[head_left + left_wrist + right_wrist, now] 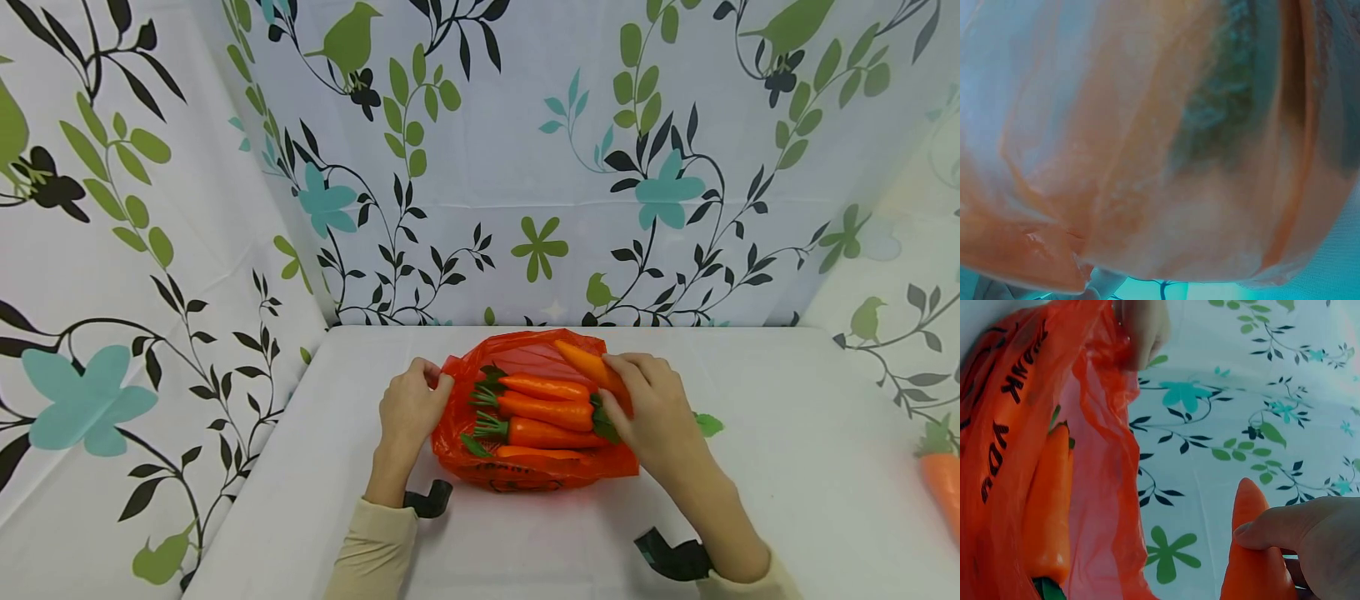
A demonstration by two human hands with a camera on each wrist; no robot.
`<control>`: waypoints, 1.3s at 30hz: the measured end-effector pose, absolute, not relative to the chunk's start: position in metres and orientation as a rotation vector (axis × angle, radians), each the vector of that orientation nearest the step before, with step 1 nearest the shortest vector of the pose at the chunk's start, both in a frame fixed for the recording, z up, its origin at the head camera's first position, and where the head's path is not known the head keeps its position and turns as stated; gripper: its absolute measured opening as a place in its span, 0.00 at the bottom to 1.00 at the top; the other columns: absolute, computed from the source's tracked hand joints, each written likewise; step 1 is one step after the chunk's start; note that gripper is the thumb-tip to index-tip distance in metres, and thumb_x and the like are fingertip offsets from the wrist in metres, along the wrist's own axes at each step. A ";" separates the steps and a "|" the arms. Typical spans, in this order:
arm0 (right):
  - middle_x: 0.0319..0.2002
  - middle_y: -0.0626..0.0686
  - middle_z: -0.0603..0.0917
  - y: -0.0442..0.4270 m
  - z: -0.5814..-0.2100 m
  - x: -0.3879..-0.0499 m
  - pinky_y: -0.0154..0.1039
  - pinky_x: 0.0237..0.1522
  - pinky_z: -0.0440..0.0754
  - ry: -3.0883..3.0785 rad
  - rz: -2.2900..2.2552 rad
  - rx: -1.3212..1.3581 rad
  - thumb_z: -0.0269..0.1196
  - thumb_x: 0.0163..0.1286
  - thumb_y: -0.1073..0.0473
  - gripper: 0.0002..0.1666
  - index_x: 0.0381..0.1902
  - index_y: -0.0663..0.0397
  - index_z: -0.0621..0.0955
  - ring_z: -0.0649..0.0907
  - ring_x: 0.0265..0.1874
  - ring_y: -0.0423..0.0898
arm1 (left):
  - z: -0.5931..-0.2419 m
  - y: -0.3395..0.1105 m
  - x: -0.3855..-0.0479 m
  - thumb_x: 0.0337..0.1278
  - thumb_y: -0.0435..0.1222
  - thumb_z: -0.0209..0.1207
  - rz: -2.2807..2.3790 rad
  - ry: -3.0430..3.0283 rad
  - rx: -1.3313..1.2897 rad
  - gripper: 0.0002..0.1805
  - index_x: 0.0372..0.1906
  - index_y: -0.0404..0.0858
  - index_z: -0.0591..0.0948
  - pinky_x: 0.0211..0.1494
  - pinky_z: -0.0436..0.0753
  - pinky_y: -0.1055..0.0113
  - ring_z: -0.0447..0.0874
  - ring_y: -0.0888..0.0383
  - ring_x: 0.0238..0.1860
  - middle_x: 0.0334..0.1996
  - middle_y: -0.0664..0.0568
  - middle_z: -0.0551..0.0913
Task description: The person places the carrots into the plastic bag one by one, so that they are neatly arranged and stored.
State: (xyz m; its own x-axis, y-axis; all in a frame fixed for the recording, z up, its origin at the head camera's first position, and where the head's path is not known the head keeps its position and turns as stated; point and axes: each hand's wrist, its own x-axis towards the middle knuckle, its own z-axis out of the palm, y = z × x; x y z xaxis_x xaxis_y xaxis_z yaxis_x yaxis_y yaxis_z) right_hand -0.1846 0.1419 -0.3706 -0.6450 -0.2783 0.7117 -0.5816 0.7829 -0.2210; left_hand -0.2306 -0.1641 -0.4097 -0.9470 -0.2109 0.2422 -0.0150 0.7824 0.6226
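A red plastic bag lies with its mouth spread, and several orange carrots with green tops rest side by side in it. At the bag's left edge my left hand pinches the plastic between thumb and fingers. My right hand grips one more carrot over the bag's right side, its tip pointing up and left. In the right wrist view the thumb lies across this held carrot. Translucent bag plastic fills most of the left wrist view, with blurred green showing through.
Another carrot is partly visible at the far right edge. A green leaf shows beside my right wrist. The white table meets a leaf-patterned cloth at the back, with similar cloth on both sides.
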 end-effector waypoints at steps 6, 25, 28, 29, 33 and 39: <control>0.47 0.62 0.82 0.130 -0.372 -0.179 0.54 0.49 0.81 -2.271 0.546 0.697 0.75 0.53 0.67 0.29 0.54 0.66 0.81 0.79 0.48 0.58 | -0.410 -0.164 -0.231 0.62 0.45 0.54 -0.928 -2.681 0.177 0.14 0.42 0.39 0.80 0.31 0.80 0.61 0.79 0.53 0.26 0.33 0.47 0.87; 0.45 0.57 0.83 0.097 -0.385 -0.171 0.49 0.45 0.81 -2.119 0.478 0.930 0.76 0.48 0.69 0.30 0.52 0.62 0.82 0.82 0.47 0.52 | -0.410 -0.164 -0.231 0.61 0.45 0.54 -0.920 -2.689 0.187 0.14 0.42 0.39 0.81 0.33 0.81 0.59 0.80 0.53 0.28 0.34 0.47 0.87; 0.46 0.56 0.83 0.092 -0.388 -0.171 0.48 0.46 0.80 -2.100 0.476 0.957 0.76 0.48 0.69 0.30 0.52 0.61 0.83 0.81 0.47 0.52 | -0.410 -0.164 -0.231 0.62 0.45 0.54 -0.918 -2.690 0.189 0.15 0.42 0.39 0.81 0.33 0.82 0.59 0.79 0.53 0.27 0.34 0.47 0.87; 0.46 0.56 0.83 0.090 -0.389 -0.170 0.48 0.46 0.80 -2.095 0.475 0.966 0.76 0.49 0.69 0.29 0.52 0.61 0.83 0.81 0.48 0.51 | -0.410 -0.164 -0.231 0.62 0.45 0.54 -0.917 -2.689 0.188 0.15 0.42 0.39 0.81 0.33 0.82 0.59 0.79 0.53 0.27 0.34 0.47 0.87; 0.46 0.54 0.83 0.084 -0.393 -0.169 0.48 0.47 0.80 -2.102 0.467 0.995 0.76 0.50 0.68 0.29 0.52 0.59 0.82 0.81 0.48 0.50 | -0.410 -0.165 -0.231 0.62 0.45 0.54 -0.914 -2.688 0.183 0.15 0.42 0.39 0.80 0.32 0.82 0.60 0.79 0.53 0.26 0.34 0.46 0.87; 0.47 0.53 0.83 0.078 -0.400 -0.169 0.47 0.48 0.79 -2.108 0.461 1.028 0.74 0.53 0.67 0.27 0.52 0.59 0.82 0.82 0.47 0.49 | -0.409 -0.164 -0.230 0.62 0.45 0.55 -0.919 -2.684 0.177 0.15 0.42 0.38 0.80 0.32 0.82 0.60 0.78 0.53 0.25 0.33 0.46 0.86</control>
State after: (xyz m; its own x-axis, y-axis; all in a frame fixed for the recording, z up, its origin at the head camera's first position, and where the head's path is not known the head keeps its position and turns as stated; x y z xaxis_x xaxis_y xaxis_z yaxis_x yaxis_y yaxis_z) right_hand -0.1687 0.0775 -0.4004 -0.4106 -0.5246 0.7458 -0.7881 0.6156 -0.0010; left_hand -0.2302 -0.1643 -0.4094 -0.9479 -0.2102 0.2395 -0.0193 0.7881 0.6153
